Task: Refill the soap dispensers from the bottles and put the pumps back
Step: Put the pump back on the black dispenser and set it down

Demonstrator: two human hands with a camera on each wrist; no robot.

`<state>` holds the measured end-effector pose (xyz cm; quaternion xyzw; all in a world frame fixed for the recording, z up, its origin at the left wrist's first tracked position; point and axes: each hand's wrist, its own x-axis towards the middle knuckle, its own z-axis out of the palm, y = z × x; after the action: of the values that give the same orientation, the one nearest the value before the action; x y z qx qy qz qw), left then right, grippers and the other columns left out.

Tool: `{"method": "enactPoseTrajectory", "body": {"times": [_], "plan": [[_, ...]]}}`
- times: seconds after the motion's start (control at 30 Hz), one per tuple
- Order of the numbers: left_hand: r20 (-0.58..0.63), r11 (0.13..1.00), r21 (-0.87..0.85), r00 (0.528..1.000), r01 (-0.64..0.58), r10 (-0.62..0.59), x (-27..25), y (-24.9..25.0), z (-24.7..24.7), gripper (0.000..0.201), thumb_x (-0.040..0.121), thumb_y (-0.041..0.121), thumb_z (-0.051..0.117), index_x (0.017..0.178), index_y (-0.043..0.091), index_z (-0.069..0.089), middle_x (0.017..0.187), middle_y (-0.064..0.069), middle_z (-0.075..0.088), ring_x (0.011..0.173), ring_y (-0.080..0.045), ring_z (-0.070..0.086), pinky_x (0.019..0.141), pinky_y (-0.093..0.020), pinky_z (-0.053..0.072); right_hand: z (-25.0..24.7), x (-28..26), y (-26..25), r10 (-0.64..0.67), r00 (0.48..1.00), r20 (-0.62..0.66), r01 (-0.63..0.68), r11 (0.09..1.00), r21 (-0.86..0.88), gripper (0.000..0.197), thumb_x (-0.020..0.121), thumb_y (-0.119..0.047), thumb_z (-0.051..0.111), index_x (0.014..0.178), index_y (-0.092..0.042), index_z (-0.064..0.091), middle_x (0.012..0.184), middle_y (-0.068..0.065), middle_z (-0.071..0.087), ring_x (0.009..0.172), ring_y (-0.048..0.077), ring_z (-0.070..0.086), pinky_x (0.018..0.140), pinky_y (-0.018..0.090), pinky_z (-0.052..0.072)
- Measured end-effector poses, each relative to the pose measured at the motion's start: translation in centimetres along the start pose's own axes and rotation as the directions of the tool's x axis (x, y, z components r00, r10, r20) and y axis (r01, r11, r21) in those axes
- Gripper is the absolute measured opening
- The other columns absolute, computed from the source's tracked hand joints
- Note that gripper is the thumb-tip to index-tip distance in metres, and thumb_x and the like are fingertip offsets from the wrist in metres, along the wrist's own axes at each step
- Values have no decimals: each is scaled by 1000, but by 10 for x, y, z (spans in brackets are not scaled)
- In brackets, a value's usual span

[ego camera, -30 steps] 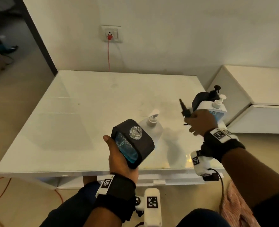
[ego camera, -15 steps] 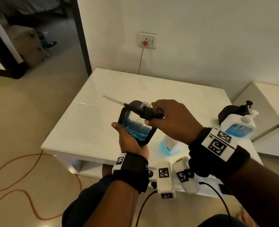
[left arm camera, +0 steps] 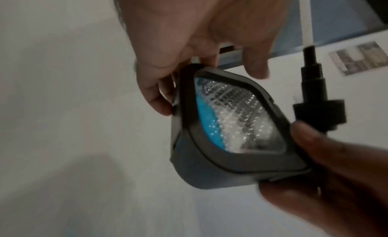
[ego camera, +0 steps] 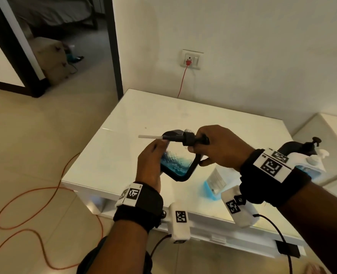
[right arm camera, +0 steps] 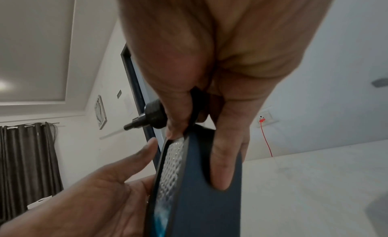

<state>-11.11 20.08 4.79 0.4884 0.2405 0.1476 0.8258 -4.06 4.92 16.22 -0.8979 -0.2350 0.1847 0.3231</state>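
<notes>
dispenser (ego camera: 176, 167): dark grey frame, clear diamond-textured window, blue soap
pump (ego camera: 185, 138): black, white tube
table (ego camera: 183, 113): glossy white
cable (ego camera: 25, 196): orange-red
wrist bands (ego camera: 141, 206): black, black-and-white square markers

White table (ego camera: 163, 119), refill bottle (ego camera: 213, 180), second dispenser (ego camera: 294, 147)

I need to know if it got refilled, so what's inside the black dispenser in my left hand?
Blue soap shows through the textured window of the black dispenser, filling only part of it. The pump is outside, its tube not inserted. The frame and left hand hide the rest.
</notes>
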Motion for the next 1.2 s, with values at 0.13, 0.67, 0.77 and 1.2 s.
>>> {"method": "enactPoseTrajectory", "body": {"times": [0.13, 0.67, 0.77, 1.2], "plan": [[86, 973, 229, 996, -40, 21, 1, 1, 3, 49, 90, 69, 66, 110, 26, 75, 111, -9, 75, 115, -36, 69, 98, -57, 58, -7, -1, 2, 30, 998, 61, -29, 999, -20, 27, 91, -26, 75, 84, -8, 55, 86, 6, 64, 82, 28, 74, 76, 49, 62], [98, 990, 81, 990, -114, 106, -6, -8, 19, 68, 71, 77, 67, 122, 32, 67, 110, 1, 72, 113, -32, 69, 97, -68, 55, -58, -7, -12, 110, 991, -73, -108, 994, 29, 55, 91, -57, 61, 97, -3, 64, 103, 8, 67, 98, 22, 67, 82, 45, 63], [90, 988, 65, 987, -141, 135, -5, -9, 19, 68, 71, 69, 69, 126, 31, 60, 126, -5, 70, 117, -28, 69, 98, -62, 57, -76, -12, -15, 83, 979, -186, -72, 996, 61, 40, 96, -46, 62, 93, -7, 66, 100, 3, 76, 91, 20, 74, 76, 49, 64], [125, 958, 152, 966, -243, 225, -1, -25, 23, 71, 72, 67, 68, 131, 29, 56, 127, -2, 69, 117, -23, 69, 95, -50, 61, -92, -21, -27, -100, 910, -401, 165, 978, 130, 35, 94, -39, 63, 98, -4, 64, 100, 11, 76, 95, 24, 75, 82, 52, 61]]}}
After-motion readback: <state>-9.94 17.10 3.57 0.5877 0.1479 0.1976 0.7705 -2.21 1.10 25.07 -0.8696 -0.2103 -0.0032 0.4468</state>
